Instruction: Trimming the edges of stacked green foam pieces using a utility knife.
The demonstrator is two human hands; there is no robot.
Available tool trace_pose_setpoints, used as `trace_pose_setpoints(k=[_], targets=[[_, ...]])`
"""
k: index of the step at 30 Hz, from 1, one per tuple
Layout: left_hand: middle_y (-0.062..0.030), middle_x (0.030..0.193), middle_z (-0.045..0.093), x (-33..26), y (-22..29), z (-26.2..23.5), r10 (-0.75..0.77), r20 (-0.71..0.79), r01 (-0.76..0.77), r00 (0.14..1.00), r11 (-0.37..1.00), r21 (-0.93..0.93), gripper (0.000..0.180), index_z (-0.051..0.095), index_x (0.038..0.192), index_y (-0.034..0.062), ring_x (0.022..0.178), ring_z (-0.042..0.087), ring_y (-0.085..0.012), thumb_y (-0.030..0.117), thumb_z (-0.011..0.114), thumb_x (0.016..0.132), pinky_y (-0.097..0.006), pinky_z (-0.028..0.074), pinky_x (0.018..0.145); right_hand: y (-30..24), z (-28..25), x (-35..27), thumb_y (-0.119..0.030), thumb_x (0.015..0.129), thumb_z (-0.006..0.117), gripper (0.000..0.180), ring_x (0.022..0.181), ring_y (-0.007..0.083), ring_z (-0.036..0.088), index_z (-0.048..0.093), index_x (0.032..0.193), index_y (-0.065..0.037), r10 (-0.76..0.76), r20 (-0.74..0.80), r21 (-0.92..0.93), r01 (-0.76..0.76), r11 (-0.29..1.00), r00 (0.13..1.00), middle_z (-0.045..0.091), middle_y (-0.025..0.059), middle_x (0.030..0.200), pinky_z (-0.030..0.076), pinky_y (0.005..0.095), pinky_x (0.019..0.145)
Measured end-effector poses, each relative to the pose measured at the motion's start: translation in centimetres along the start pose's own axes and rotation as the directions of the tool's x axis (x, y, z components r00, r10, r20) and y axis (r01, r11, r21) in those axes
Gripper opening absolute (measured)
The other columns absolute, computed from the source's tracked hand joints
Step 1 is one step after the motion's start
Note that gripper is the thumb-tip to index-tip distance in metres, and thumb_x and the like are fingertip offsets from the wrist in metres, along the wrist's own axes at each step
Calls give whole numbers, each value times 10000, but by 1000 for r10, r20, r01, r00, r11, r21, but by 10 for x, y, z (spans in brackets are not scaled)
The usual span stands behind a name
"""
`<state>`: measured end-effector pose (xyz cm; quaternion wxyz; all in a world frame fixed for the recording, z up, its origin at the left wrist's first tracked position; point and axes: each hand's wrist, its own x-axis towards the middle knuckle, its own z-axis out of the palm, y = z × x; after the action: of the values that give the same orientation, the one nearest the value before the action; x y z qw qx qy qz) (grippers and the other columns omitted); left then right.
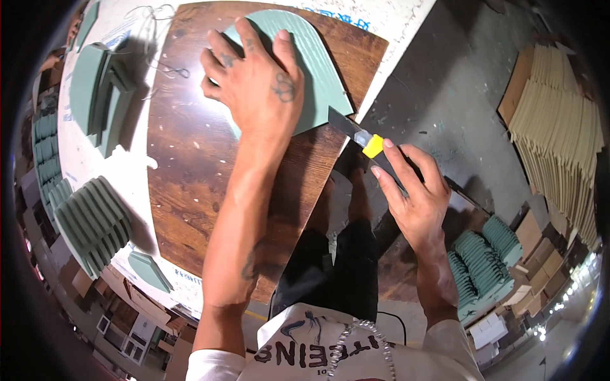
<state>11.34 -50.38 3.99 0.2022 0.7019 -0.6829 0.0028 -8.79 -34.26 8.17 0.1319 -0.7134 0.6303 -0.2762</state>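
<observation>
Knife (362,136) — right hand (416,197) (green panel (318,70))

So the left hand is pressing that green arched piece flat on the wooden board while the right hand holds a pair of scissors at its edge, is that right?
Not quite. The right hand holds a utility knife with a yellow slider, not scissors; the head view shows its blade at the edge of the green arched piece. The left hand does press that piece flat on the wooden board.

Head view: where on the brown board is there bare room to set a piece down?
The brown board is bare below the green arched piece, left of the left hand and its forearm, down to the near edge. It is crowded at the right corner, where the right hand holds the knife, and on the white table's left side, with stacked green pieces.
</observation>
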Motion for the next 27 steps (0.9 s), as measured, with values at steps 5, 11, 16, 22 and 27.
trace_pose_setpoints(k=[5,11,16,22,27], targets=[[-407,1507,372,-2,-1,-1,49,20,-49,999,999,6,670,482,1509,33,1421,296,-618,528,412,1064,-789,204,1115,11,-7,-6,-190,770,898,481,783,205,581,768,1229,-126,-24,31,-147,29,989,999,569,51,990,519,330,661],[-400,1468,425,-3,-15,0,100,-5,-99,995,992,75,586,510,1489,44,1396,347,-595,448,384,1084,-770,244,1103,12,-10,3,-192,755,900,484,788,221,584,771,1215,-122,-82,67,-228,95,969,994,572,57,1001,518,355,662],[-384,1410,477,-5,-25,-2,255,9,-254,967,956,145,492,516,1424,-12,1358,424,-542,327,466,1071,-707,308,1107,17,-9,2,-217,791,874,466,825,235,608,764,1237,-138,-79,71,-217,92,972,994,591,72,1047,529,357,683],[-377,1391,491,-4,-30,-2,321,-52,-314,946,944,101,470,515,1402,-26,1348,440,-528,298,490,1062,-688,322,1107,15,-17,31,-142,826,842,453,898,286,668,734,1266,-142,-40,192,-181,76,981,981,631,105,1117,578,385,739],[-372,1375,502,-4,-31,-2,349,-76,-344,934,936,71,453,515,1383,-37,1339,453,-516,274,510,1054,-673,334,1107,31,-8,46,-279,852,840,506,833,210,640,710,1338,-224,-130,167,-164,158,974,977,610,53,1066,567,348,678]])
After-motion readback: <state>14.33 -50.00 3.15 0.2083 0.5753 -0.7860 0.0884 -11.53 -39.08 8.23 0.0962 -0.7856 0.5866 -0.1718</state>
